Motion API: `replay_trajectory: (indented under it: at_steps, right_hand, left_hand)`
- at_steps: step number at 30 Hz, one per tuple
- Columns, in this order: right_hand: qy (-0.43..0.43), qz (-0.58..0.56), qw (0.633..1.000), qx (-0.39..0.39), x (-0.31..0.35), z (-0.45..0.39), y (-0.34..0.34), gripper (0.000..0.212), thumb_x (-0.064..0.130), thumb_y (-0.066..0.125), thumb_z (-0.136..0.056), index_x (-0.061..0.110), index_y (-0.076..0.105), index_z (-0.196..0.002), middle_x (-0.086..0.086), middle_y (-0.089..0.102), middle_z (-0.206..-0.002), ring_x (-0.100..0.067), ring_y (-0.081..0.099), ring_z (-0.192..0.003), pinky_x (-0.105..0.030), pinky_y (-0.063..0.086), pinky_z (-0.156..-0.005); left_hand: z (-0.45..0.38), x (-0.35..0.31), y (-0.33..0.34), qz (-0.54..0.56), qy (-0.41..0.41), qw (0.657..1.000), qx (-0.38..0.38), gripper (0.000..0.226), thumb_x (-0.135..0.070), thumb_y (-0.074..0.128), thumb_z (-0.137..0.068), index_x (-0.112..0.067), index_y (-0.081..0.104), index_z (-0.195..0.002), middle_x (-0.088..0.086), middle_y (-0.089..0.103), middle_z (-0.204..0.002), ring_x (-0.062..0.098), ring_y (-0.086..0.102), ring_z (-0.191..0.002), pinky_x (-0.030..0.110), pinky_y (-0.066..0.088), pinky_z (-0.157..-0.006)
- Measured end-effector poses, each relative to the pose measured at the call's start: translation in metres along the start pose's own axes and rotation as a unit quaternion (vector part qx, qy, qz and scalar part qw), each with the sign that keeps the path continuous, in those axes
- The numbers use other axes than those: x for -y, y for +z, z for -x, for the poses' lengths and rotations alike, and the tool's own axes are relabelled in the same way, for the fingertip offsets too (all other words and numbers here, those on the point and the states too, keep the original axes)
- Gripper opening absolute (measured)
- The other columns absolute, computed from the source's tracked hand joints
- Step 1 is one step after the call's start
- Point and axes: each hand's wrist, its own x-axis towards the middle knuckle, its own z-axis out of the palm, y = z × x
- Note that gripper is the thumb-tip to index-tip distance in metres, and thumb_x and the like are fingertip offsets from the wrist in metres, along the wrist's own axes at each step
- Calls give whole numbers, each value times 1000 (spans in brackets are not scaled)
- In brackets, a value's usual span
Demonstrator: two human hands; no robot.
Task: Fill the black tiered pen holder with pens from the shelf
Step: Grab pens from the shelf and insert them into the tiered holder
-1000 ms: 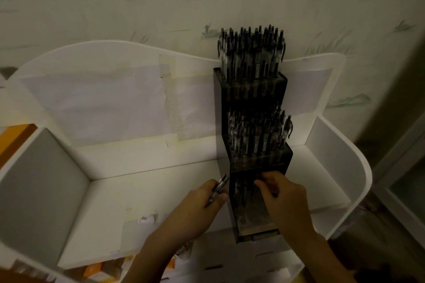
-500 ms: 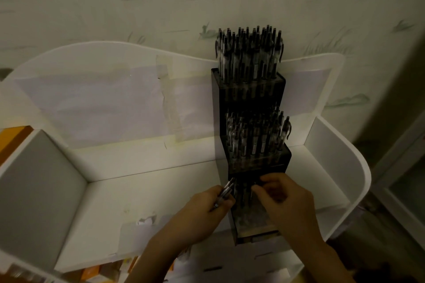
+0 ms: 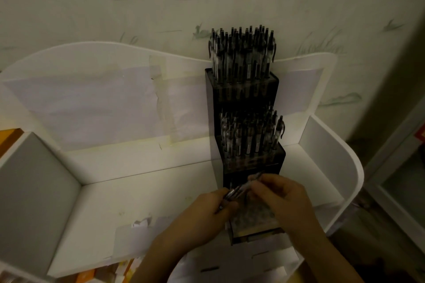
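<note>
Standing against the shelf's (image 3: 138,202) back panel, right of middle, one black holder (image 3: 243,89) rises in three tiers. Its top tier (image 3: 241,57) and middle tier (image 3: 250,135) are each packed with upright pens, too dense and dim to count. Its bottom tier (image 3: 255,216), nearest the camera, shows a bare patterned floor; whether any pens stand in it I cannot tell.

Two hands meet over that bottom tier. At the holder's front left corner, the left hand (image 3: 202,211) has its fingers curled in a grip around a small bunch of pens (image 3: 232,193), perhaps two or three, their ends slanting up and to the right. From the right, the right hand (image 3: 287,200) reaches in, its fingertips pinching one pen (image 3: 253,180) from that bunch, which lies tilted across the tier's opening. Both forearms enter from the lower edge.

Left of the holder, a wide stretch of shelf floor runs to the left side wall (image 3: 34,202). On the right, only a narrow strip lies between the holder and the curved side wall (image 3: 322,149). Taped paper sheets (image 3: 92,103) cover the back panel, and torn paper scraps (image 3: 140,223) lie near the front edge.
</note>
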Motion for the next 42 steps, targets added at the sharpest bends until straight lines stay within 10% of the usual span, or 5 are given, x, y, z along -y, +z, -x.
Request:
replay_trajectory:
  at_steps: [16,42]
  right_hand:
    - [-200,288,932,-92,-10,-21,-28,18,12,72,-84,21,72,-100,18,67,-83,12,62,-85,3,41,-73]
    - [-165,260,947,-87,-51,-24,-17,13,16,79,-79,21,71,-88,18,66,-74,5,65,-76,-1,46,-66]
  left_hand:
    - [3,25,-10,-138,-62,977,-151,7,-42,48,-98,-39,52,-93,-7,61,-74,10,60,-67,30,55,-68]
    - [4,13,-3,-132,-34,979,-153,11,-39,52,-96,-33,59,-103,-8,61,-77,9,59,-66,30,57,-68]
